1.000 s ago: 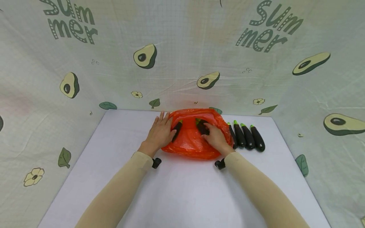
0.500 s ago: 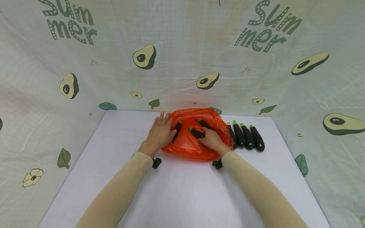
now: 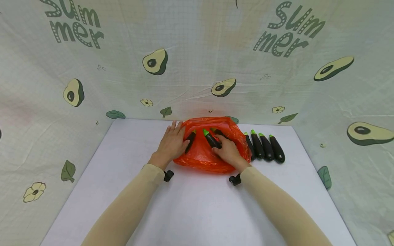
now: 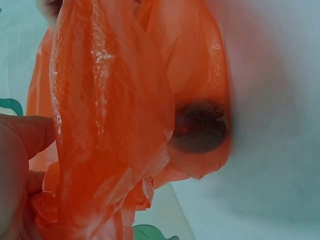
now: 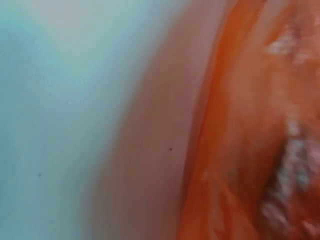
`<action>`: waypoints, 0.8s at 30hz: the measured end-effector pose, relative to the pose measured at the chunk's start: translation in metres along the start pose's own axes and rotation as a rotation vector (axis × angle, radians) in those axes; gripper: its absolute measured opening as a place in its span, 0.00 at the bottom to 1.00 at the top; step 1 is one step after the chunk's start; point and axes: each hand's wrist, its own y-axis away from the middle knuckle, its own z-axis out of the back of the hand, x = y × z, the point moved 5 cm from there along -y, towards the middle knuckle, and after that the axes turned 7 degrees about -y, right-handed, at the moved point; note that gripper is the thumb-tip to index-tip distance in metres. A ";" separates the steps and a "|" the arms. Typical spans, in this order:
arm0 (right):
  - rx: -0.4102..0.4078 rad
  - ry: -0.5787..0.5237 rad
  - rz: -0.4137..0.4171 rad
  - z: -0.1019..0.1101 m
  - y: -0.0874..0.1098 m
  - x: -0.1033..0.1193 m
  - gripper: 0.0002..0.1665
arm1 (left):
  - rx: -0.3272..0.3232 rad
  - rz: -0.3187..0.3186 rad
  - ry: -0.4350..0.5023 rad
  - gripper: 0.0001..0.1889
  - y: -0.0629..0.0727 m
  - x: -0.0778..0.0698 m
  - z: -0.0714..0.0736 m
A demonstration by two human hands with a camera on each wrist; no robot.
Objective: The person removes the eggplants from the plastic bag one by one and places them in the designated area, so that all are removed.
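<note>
An orange-red plastic bag (image 3: 200, 155) lies on the table with its mouth spread wide. My left hand (image 3: 172, 143) holds the bag's left rim, fingers stretched along the outside and thumb over the edge. An eggplant (image 3: 191, 140) lies inside beside that thumb. Inside the bag, my right hand (image 3: 228, 150) grips the dark body of another eggplant (image 3: 211, 138), its green stem end pointing away to the upper left. Just behind it lies a third eggplant (image 3: 219, 132), partly covered by the hand. Through the bag in the left wrist view shows a dark rounded eggplant end (image 4: 201, 127).
Several eggplants (image 3: 268, 148) lie side by side to the right of the bag, the nearest partly overlapped by it. The white table (image 3: 200, 212) ends at a printed cloth (image 3: 187, 82) hanging behind and at both sides.
My right hand has shifted slightly left and toward me with an eggplant, exposing another one behind. That eggplant's stem end has since swung away from me. The left hand stays put.
</note>
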 end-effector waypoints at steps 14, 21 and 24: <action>-0.044 -0.162 0.081 0.013 0.020 0.007 0.45 | -0.014 -0.003 0.006 0.39 0.001 0.001 -0.002; -0.069 -0.215 0.110 0.018 0.024 0.005 0.50 | -0.018 -0.001 0.003 0.40 0.001 0.001 -0.001; -0.080 -0.228 0.113 0.022 0.028 0.005 0.50 | -0.019 -0.001 0.005 0.40 0.002 0.000 -0.001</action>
